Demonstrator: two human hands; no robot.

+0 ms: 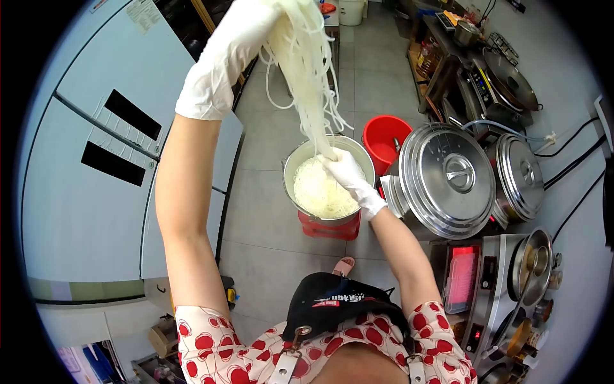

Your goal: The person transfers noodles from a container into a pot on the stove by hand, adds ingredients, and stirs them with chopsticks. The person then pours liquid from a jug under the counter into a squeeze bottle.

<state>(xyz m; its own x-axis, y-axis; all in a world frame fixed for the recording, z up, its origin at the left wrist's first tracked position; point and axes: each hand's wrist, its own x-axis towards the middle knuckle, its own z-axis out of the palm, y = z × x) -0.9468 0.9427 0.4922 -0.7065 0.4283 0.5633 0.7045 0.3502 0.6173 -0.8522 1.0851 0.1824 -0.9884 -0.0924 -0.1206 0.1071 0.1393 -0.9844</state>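
My left hand (246, 29), in a white glove, is raised high at the top edge of the head view. It grips a long bunch of white noodles (304, 77), and its fingertips are partly cut off by the frame. The strands hang down to a round metal pot (288, 189). Over the pot's mouth, my gloved right hand (346, 171) is closed around the lower part of the same bunch. More noodles (320, 192) lie inside the pot, which stands on a red stool (327, 229).
A red bucket (377, 131) stands just beyond the pot. To the right are large lidded steel pots (448, 173) and a counter with pans (540, 256). A wok (511, 80) sits farther back. Tall pale cabinets (89, 211) line the left, beside grey floor tiles (256, 211).
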